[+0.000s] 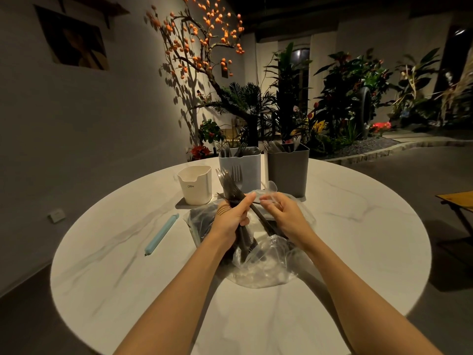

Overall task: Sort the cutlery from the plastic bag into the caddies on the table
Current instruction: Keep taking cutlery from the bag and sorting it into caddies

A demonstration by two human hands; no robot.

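While the left hand (231, 216) holds a bundle of dark forks (226, 181) by the handles at frame centre, its grip closed around them, the right hand (280, 213) pinches one dark utensil handle (258, 213) above the plastic bag (258, 262) on the desk (128, 252). Cutlery appears stiff, light and smooth; hold mid-handle. The film is soft and slippery. Two caddies (288, 170) stand behind, upper centre.

dark forks (227, 184) upright above clear bag (258, 265); three caddies (288, 170) behind.
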